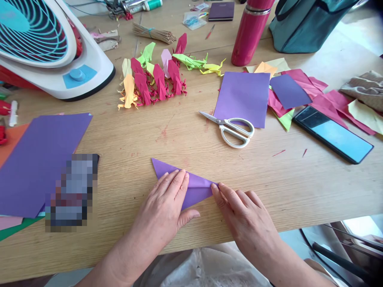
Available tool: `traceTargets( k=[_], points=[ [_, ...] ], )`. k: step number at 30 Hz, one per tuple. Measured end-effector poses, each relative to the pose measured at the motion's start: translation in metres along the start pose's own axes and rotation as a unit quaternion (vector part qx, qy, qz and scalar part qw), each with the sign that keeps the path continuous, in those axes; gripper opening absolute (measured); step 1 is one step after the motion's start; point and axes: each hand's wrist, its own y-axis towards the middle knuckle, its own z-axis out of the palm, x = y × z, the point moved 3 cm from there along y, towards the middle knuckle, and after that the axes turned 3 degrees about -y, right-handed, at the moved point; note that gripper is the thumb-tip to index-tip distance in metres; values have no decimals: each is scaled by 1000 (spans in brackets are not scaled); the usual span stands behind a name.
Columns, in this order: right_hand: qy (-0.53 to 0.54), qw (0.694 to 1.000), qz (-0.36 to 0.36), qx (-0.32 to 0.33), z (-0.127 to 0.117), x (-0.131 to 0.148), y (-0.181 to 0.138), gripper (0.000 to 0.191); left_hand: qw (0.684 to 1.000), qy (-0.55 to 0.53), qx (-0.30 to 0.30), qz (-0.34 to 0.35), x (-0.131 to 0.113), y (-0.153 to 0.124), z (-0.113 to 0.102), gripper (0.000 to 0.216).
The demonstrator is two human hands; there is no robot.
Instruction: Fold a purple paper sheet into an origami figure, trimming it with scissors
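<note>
A folded piece of purple paper [197, 182] lies on the wooden table in front of me, narrowing to a point at its right end. Across its left part my left hand [167, 201] rests flat, fingers stretched out and thumb apart. My right hand [239, 205] pinches the paper's right tip between thumb and index finger. Beyond the paper, scissors [236, 131] with white handles lie partly over a purple sheet [243, 95]. Part of the folded paper is hidden under my left fingers.
Several folded paper figures [160, 79] stand at the back. A fan [74, 71] and stacked coloured sheets [38, 159] are on the left, beside a blurred-out object [73, 191]. A red bottle [250, 36], paper scraps [317, 87] and a phone [333, 133] sit on the right.
</note>
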Motion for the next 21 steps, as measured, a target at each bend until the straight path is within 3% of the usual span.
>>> traceTargets(
  k=[7,14,21],
  points=[
    [-3,1000,0,5,0,0,-1,48,1000,14,7,-12,-7,0,1,71],
    [-4,1000,3,20,0,-1,-1,51,996,41,65,-36,-19,2,2,89],
    [1,1000,7,14,2,-1,-1,51,994,43,87,-52,-22,3,6,93]
  ],
)
